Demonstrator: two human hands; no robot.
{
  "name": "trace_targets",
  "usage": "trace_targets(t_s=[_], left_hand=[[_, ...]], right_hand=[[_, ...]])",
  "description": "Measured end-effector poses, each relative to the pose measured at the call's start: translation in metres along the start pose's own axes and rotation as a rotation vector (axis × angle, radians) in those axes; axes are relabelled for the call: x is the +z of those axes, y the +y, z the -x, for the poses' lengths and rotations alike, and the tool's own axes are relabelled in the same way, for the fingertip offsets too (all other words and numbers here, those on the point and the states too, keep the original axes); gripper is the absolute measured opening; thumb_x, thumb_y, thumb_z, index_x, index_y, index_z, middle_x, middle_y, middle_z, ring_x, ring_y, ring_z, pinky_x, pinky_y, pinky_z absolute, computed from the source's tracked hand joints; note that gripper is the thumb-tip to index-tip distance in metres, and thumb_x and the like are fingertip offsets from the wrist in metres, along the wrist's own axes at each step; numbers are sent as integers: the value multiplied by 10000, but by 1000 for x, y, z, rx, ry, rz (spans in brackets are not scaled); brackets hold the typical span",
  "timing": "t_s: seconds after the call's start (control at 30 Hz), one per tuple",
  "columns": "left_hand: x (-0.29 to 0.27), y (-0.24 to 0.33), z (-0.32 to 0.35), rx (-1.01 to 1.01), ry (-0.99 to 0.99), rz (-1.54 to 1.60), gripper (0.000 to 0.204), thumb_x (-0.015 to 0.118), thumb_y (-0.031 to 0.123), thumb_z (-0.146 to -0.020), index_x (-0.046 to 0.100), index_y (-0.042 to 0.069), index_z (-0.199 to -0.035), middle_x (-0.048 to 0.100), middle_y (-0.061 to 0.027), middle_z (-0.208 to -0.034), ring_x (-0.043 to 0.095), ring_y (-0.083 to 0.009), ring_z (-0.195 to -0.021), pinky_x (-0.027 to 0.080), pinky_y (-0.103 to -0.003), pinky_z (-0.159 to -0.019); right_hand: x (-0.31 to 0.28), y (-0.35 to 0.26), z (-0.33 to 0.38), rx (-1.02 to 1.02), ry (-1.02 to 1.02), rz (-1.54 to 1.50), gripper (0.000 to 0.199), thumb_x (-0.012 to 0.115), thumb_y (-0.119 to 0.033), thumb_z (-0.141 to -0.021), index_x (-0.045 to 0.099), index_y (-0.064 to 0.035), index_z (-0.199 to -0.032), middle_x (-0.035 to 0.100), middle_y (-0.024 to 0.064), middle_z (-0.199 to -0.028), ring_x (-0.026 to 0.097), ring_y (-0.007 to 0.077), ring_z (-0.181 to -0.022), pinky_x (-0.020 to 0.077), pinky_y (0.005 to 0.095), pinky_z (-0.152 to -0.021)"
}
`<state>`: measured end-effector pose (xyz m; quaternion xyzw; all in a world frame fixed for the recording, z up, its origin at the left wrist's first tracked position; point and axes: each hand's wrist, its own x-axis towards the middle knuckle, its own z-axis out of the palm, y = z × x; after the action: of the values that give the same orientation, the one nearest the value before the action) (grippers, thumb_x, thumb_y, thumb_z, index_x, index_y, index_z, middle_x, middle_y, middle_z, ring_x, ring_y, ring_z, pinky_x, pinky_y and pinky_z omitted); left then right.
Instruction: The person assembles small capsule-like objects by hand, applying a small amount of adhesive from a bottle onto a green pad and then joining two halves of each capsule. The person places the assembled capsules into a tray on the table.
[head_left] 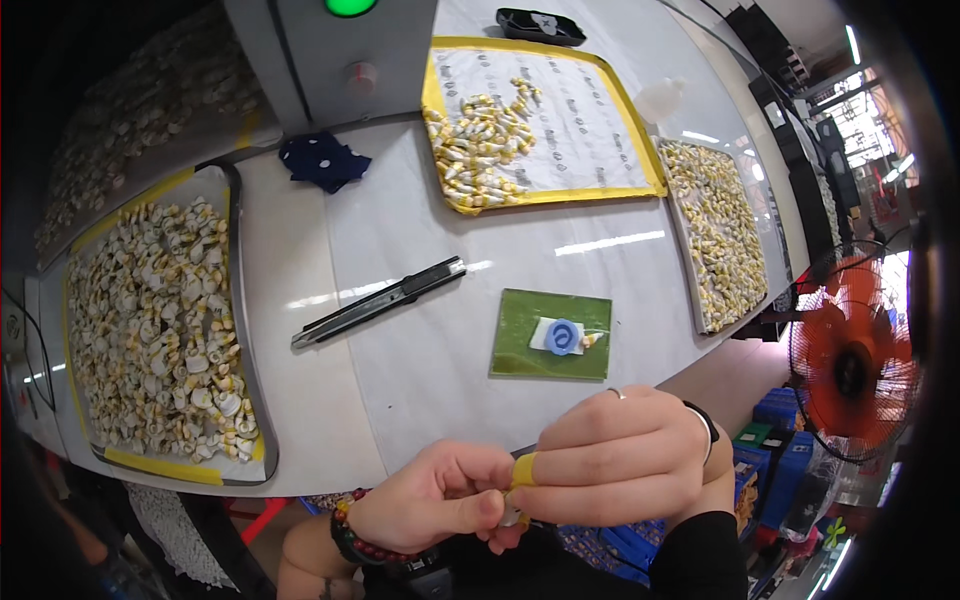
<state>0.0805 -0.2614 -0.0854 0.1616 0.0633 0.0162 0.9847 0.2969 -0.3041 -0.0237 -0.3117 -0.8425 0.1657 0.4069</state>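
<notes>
My left hand (pixel 430 497) and my right hand (pixel 625 455) meet low in the middle of the head view. Between their pinched fingertips is a small whitish piece (pixel 511 512), shell-like and mostly hidden by the fingers. Yellow tape (pixel 523 470) wraps a fingertip of my right hand. Beyond the hands lies a green square plate (pixel 515 350) bearing a white pad, a blue round lump (pixel 564 337) and a small yellow-white shell (pixel 593 340). A black utility knife (pixel 385 300) rests on the table to the left of the plate.
At left a tray (pixel 262 440) holds many white-yellow shells. A yellow-edged tray (pixel 610 120) behind holds slim shells on paper; another full tray (pixel 715 230) is at right. A dark cloth (pixel 325 162), grey machine (pixel 350 75), black case (pixel 541 25) and orange fan (pixel 850 370) surround the workspace.
</notes>
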Motion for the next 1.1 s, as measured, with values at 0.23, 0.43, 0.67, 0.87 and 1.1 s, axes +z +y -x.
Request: trace_targets(t_s=[0.23,0.43,0.67,0.87,1.1], left_hand=[[7,4,9,125,163,-254,287,634,115,-943,580,-70,-1155,655,-124,-1008,649,-168,-914,527,-297,-837],[-2,-2,25,379,211,-322,398,706,221,-906,600,-99,-1117,646,-172,-1046,657,-212,-919,531,-335,-875],[-6,-9,24,372,253,-298,469,743,251,-873,598,-124,-1114,663,-181,-989,683,-228,-895,546,-338,-841],[-3,-8,26,449,157,-169,453,788,176,-823,595,-143,-1080,664,-210,-962,696,-254,-888,569,-341,-789],[-6,-7,24,501,72,-107,407,790,151,-817,615,-140,-1042,659,-241,-933,687,-261,-839,564,-315,-748]], right_hand=[[-8,-16,5,37,6,175,175,629,-86,-848,657,54,-949,643,123,-944,652,240,-837,527,296,-663],[-117,6,62,801,300,900,165,693,2,-774,693,-21,-937,694,107,-873,651,241,-795,488,337,-695],[-140,45,136,1026,-16,816,88,678,-3,-787,648,-11,-869,632,125,-823,604,314,-848,478,397,-736],[-132,43,124,833,64,882,100,659,40,-798,651,-16,-881,617,114,-810,613,277,-797,492,346,-699],[-74,-6,55,747,153,364,147,695,77,-745,661,-18,-853,614,55,-727,590,137,-601,452,241,-529]])
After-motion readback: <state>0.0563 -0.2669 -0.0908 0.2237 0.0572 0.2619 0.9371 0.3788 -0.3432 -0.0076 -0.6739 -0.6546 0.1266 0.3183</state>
